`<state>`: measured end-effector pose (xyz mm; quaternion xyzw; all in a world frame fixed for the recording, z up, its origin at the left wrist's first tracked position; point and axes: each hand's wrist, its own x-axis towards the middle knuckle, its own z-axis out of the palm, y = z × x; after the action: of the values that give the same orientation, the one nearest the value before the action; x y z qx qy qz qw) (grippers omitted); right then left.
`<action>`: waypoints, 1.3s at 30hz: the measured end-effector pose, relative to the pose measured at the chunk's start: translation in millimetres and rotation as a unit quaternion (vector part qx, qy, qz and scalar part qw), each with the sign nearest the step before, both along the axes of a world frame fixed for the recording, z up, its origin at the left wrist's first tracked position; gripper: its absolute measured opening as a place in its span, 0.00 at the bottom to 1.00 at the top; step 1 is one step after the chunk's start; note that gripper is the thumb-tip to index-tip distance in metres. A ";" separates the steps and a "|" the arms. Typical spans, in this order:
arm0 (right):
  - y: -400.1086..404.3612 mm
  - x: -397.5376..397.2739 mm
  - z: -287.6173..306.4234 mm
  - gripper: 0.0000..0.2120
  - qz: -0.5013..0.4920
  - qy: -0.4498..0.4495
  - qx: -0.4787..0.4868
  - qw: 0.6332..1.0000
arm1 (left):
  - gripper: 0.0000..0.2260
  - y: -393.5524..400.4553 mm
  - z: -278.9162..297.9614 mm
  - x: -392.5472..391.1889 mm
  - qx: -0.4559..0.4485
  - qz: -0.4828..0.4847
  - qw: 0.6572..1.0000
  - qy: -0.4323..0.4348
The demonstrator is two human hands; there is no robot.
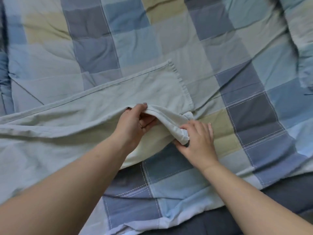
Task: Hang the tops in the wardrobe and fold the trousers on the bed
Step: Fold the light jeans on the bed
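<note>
Pale green trousers [94, 106] lie spread out on the bed, on top of a checked quilt [220, 65]. One leg stretches across to the right, and its hem sits flat near the middle of the quilt. The other leg lies closer to the person, and its end is being lifted.

The left hand [135, 124] pinches the top edge of that leg between thumb and fingers and holds the cloth up, so the leg opens like a little tunnel. The right hand [196, 141] has its fingers spread and grips the bunched-up end of the leg, with its heel pressing down on the quilt.

The folding looks like it is just starting. The trousers are still long and open, with no neat fold in them yet. It seems the person is fixing the leg end so it lies straight. The legs must still be laid together and folded up.

No tops and no wardrobe can be seen here, so nobody can tell if that part is done.
</note>
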<state>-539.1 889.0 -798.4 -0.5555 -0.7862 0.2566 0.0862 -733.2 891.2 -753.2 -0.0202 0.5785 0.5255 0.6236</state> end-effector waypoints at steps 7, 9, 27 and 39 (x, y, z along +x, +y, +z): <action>107.4 -37.5 39.6 0.05 -0.172 0.233 -0.012 0.957 | 0.05 78.9 17.5 -44.2 -0.006 -0.066 0.993 0.100; 141.8 -49.1 42.6 0.06 -0.198 0.228 -0.013 0.953 | 0.06 104.5 20.0 -51.6 -0.002 -0.066 0.991 0.112; 156.4 -40.3 -49.6 0.19 -0.330 0.182 -0.300 0.876 | 0.21 -0.3 -76.2 -56.5 -0.040 -0.472 0.565 0.675; 84.0 -15.8 -36.0 0.14 -0.366 0.186 -0.255 0.875 | 0.11 -34.7 -64.3 -86.1 0.041 -0.457 0.565 0.686</action>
<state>-554.9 973.0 -834.3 -0.7484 -0.4033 0.4970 0.1737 -819.3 856.5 -817.5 0.6388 0.7421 0.0501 0.1966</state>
